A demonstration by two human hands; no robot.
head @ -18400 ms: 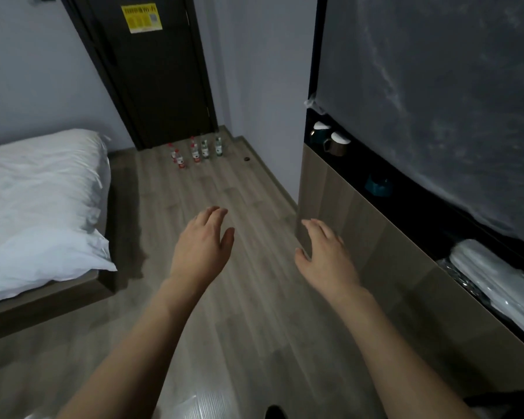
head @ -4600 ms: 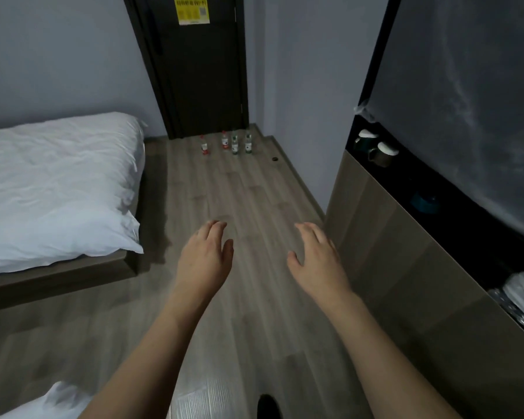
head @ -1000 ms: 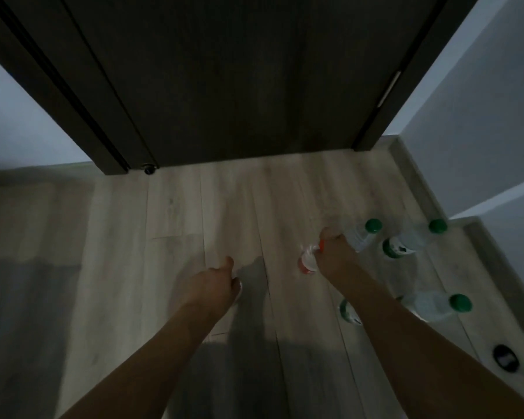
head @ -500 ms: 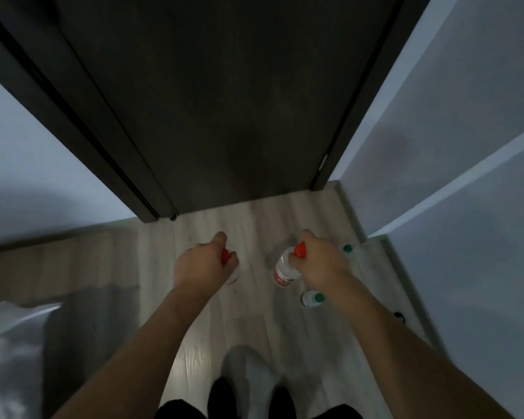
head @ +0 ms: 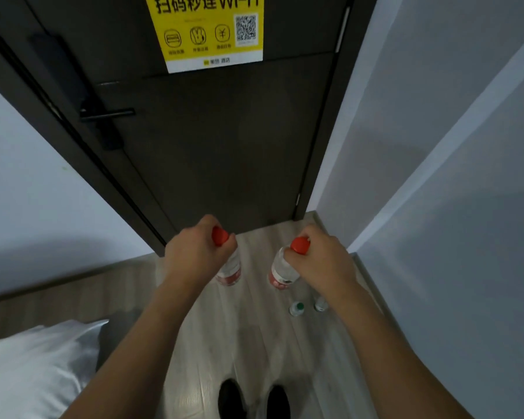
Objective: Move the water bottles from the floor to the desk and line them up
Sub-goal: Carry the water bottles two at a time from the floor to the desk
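Bottles hang from both fists by their necks. The left hand (head: 198, 252) has its fingers curled tight round the neck of a clear plastic bottle with a red cap and red label (head: 229, 269), at about 11 o'clock from the person's dark shoes (head: 253, 399). The right hand (head: 318, 261) grips a second clear red-capped bottle (head: 282, 272) the same way, at 1 o'clock. Both are lifted clear of the pale wood-plank floor (head: 254, 337). Two green-capped clear bottles (head: 297, 308) stand on the floor at 1 o'clock, below the right wrist. Risk: held only near the cap, a full bottle could slip or swing during the turn toward the desk, which is out of view. A careless step could also topple the standing pair.
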